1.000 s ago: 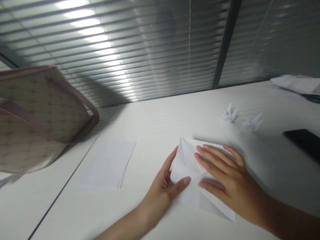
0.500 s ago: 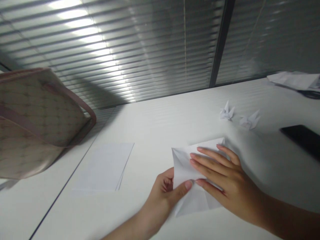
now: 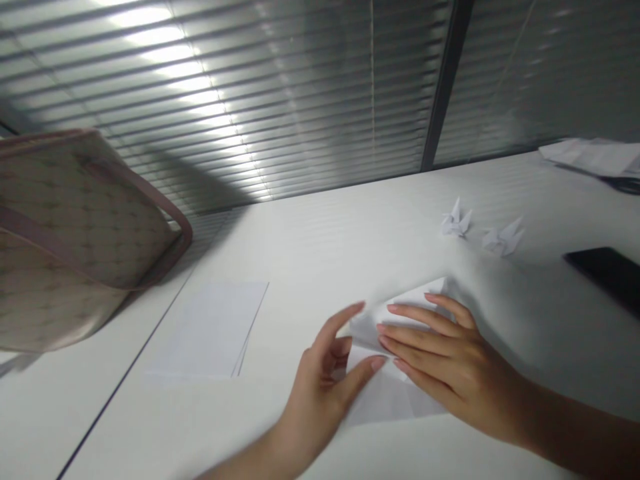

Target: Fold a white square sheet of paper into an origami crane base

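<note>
A white sheet of paper (image 3: pixel 393 399) with creases lies on the table in front of me. Its upper left part is folded over toward the middle. My left hand (image 3: pixel 323 390) grips the paper's left side, thumb on top of the folded part and index finger raised at the edge; its other fingers are partly hidden. Across the right side of the paper, my right hand (image 3: pixel 463 363) rests flat with its fingers stretched out, covering much of the sheet. The tips of the left thumb and right fingers are close together near the middle.
Two folded paper cranes (image 3: pixel 456 220) stand beyond my right hand. A black phone (image 3: pixel 607 273) lies at the right, with more paper (image 3: pixel 595 157) and a dark-handled tool (image 3: pixel 625 185) behind it. Left are stacked white sheets (image 3: pixel 210 330) and a bag (image 3: pixel 75 240). Blinds (image 3: pixel 310 100) line the back.
The paper's upper left corner, flat before, is now turned inward over the sheet. My left index finger has lifted and stretched upward. My right hand stays flat on the paper.
</note>
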`<state>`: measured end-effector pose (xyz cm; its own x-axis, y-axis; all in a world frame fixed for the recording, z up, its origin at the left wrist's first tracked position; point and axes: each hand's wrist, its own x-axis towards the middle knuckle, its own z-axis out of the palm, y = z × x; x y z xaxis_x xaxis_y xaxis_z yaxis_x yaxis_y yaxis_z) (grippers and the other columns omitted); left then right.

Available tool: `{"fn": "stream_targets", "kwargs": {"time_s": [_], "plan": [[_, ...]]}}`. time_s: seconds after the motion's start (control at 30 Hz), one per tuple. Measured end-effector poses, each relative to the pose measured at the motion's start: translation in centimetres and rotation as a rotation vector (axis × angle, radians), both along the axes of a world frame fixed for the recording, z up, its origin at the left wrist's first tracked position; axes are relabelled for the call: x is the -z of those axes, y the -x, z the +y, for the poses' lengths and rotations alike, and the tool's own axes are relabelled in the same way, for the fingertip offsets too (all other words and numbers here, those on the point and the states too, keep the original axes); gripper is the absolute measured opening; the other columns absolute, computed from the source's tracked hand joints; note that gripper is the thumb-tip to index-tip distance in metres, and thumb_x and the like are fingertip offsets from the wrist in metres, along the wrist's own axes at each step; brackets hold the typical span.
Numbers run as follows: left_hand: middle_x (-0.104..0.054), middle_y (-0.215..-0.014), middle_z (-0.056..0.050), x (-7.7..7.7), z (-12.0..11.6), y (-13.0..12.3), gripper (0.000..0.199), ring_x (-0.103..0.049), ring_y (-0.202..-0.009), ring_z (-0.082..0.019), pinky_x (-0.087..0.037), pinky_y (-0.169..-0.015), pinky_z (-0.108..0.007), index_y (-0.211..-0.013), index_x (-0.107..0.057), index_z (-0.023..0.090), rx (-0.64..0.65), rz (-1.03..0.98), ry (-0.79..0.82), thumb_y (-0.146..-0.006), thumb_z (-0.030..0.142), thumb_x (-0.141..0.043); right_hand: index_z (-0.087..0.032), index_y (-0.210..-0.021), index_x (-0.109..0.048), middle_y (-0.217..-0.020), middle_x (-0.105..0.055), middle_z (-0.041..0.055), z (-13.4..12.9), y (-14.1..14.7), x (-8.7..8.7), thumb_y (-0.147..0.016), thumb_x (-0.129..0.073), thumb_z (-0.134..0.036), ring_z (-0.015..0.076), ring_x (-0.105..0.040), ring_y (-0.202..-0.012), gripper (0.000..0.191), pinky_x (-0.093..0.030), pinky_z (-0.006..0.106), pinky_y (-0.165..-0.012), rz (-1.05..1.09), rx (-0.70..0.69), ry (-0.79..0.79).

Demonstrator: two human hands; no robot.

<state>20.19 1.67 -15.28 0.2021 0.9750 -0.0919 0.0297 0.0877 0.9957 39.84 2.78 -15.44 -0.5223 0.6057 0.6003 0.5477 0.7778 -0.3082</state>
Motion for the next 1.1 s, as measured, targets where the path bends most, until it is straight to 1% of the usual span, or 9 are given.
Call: {"fn": "stream_targets", "kwargs": {"time_s": [0.07,0.13,0.2,0.3,0.53,0.63,0.77,0.9,1.1], "plan": [[-0.071,-0.077,-0.003,-0.2,0.3,0.2,0.017,-0.064,-0.079,-0.019,-0.049,-0.071,-0.026,-0.089,-0.070,0.019,0.006,0.123,-0.033,-0.075,0.026,-0.075,-0.022,-0.107,-0.067,-0.107,-0.073,-0.0021,0.1,-0.1,0.0,-0.093,-0.050,-0.017,0.0158,-0.058,-0.115,0.022,-0.024,0.037,-0.110,0.015,-0.037,0.005],[-0.068,-0.067,-0.002,-0.3,0.6,0.5,0.014,-0.061,-0.067,-0.016,-0.046,-0.061,-0.024,-0.074,-0.071,0.017,-0.029,0.149,0.018,-0.071,0.029,-0.077,-0.022,-0.108,-0.066,-0.106,-0.073,-0.0010,0.2,-0.4,0.2,-0.093,-0.050,-0.018,0.0149,-0.061,-0.109,0.022,-0.027,0.037,-0.109,0.035,-0.071,0.030],[-0.062,-0.057,0.001,-0.3,0.8,0.7,0.020,-0.052,-0.052,-0.011,-0.038,-0.049,-0.021,-0.074,-0.069,0.016,-0.042,0.113,0.107,-0.070,0.034,-0.078,-0.023,-0.111,-0.065,-0.104,-0.074,0.0000,0.5,-0.8,0.4,-0.093,-0.051,-0.019,0.0140,-0.064,-0.102,0.024,-0.033,0.037,-0.106,0.044,-0.094,0.085],[-0.053,-0.050,0.005,-0.4,0.9,0.7,0.027,-0.043,-0.044,-0.008,-0.030,-0.043,-0.018,-0.082,-0.067,0.016,-0.019,0.044,0.188,-0.069,0.037,-0.079,-0.025,-0.106,-0.067,-0.099,-0.074,-0.0008,0.9,-1.2,0.6,-0.091,-0.054,-0.020,0.0137,-0.066,-0.094,0.021,-0.039,0.037,-0.100,0.057,-0.106,0.154],[-0.057,-0.053,0.004,-1.3,0.8,0.1,0.031,-0.047,-0.047,-0.008,-0.033,-0.046,-0.018,-0.089,-0.063,0.016,0.045,-0.069,0.239,-0.070,0.035,-0.079,-0.021,-0.087,-0.071,-0.085,-0.076,0.0000,1.2,-0.8,0.5,-0.085,-0.062,-0.016,0.0142,-0.068,-0.077,0.010,-0.048,0.036,-0.084,0.197,-0.170,0.227],[-0.065,-0.066,0.000,-0.9,0.6,0.5,0.047,-0.057,-0.058,-0.013,-0.042,-0.053,-0.021,-0.107,-0.059,0.020,0.040,-0.187,0.207,-0.070,0.042,-0.079,-0.021,-0.087,-0.070,-0.082,-0.076,-0.0009,1.2,-0.8,0.3,-0.083,-0.064,-0.011,0.0141,-0.068,-0.075,0.012,-0.048,0.034,-0.077,0.235,-0.141,0.171],[-0.067,-0.103,-0.008,0.3,-0.2,0.4,0.061,-0.063,-0.089,-0.023,-0.050,-0.072,-0.032,-0.118,-0.052,0.026,-0.023,-0.451,0.071,-0.072,0.064,-0.066,-0.017,-0.092,-0.069,-0.085,-0.076,0.0022,1.3,-1.1,-0.1,-0.081,-0.065,-0.008,0.0167,-0.068,-0.078,0.014,-0.046,0.036,-0.075,0.243,0.057,-0.019],[-0.068,-0.106,-0.010,0.2,-0.9,-1.1,0.052,-0.064,-0.093,-0.025,-0.049,-0.082,-0.035,-0.111,-0.059,0.019,0.010,-0.406,0.226,-0.066,0.030,-0.083,-0.014,-0.091,-0.069,-0.085,-0.076,0.0047,1.3,-0.8,-0.5,-0.079,-0.066,-0.007,0.0177,-0.067,-0.077,0.014,-0.046,0.036,-0.073,0.223,0.153,-0.148],[-0.071,-0.097,-0.013,-1.2,-0.8,-2.2,0.035,-0.066,-0.090,-0.027,-0.048,-0.086,-0.039,-0.102,-0.065,0.011,-0.028,-0.365,0.428,-0.073,0.026,-0.078,-0.013,-0.091,-0.068,-0.085,-0.076,0.0045,1.4,-0.4,-0.6,-0.079,-0.067,-0.006,0.0181,-0.065,-0.076,0.014,-0.046,0.038,-0.073,0.215,0.167,-0.164]]}}
